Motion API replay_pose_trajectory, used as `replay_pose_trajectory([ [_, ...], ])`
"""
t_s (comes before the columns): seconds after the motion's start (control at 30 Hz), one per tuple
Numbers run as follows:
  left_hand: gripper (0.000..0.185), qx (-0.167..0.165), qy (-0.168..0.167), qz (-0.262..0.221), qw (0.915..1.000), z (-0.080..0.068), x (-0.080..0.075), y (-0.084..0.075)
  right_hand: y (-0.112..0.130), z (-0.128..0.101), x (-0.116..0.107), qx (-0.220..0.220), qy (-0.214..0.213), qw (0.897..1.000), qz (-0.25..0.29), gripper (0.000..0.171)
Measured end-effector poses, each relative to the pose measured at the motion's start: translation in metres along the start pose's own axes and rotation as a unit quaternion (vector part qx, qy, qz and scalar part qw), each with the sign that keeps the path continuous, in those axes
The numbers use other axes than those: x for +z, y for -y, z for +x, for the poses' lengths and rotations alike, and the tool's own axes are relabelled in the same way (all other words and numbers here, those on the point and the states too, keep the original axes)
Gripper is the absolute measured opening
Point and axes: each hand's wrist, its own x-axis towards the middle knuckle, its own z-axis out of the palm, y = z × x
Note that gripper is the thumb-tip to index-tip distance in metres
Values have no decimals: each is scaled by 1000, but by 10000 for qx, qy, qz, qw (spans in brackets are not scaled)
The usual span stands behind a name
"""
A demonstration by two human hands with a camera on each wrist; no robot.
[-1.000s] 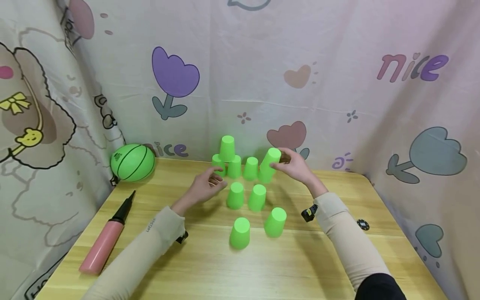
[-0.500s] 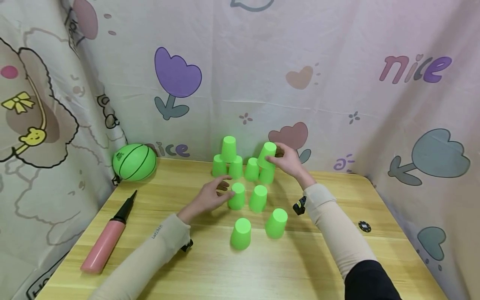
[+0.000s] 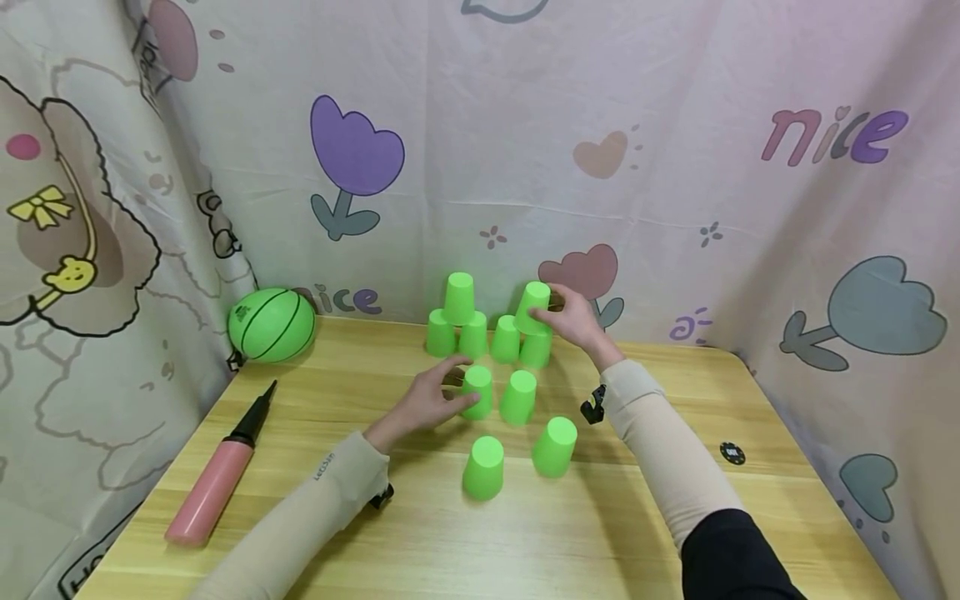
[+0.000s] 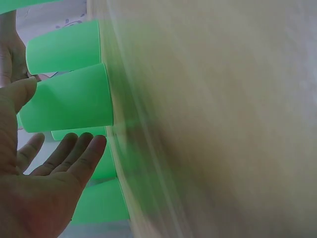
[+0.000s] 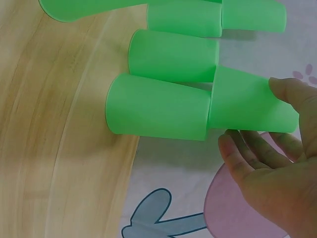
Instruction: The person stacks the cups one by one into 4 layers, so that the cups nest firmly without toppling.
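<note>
Several green cups stand upside down on the wooden table. My right hand [image 3: 572, 317] grips a green cup [image 3: 533, 305] by thumb and fingers; it rests on top of two back-right cups, the outer of which is the lower cup [image 5: 158, 109] in the right wrist view. My left hand [image 3: 429, 394] is around the left cup of the middle pair [image 3: 477, 393]. In the left wrist view its thumb lies near that cup [image 4: 69, 101], with the fingers extended below and apart from it. Whether the thumb touches is hard to tell.
At the back left, a stacked cup [image 3: 460, 298] sits on two others. Another middle cup [image 3: 518, 398] and two front cups, a left one [image 3: 483, 468] and a right one [image 3: 555, 447], stand nearer. A green ball [image 3: 272, 325], pink hand pump [image 3: 217, 479] and black chip [image 3: 732, 453] lie around.
My right hand has lifted its cup from around the back-right cup and moved it left onto the pair. My left hand has come down and right from the back cups to the middle cup.
</note>
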Motion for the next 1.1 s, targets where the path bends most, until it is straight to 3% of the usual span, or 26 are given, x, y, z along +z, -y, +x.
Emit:
replay_pose_trajectory([
  [0.77, 69, -8, 148, -159, 9998, 3, 4, 1, 0, 3, -2, 23, 81, 10000, 38, 70],
  [1.1, 65, -62, 72, -98, 9999, 3, 6, 3, -5, -9, -8, 121, -36, 9999, -30, 72],
])
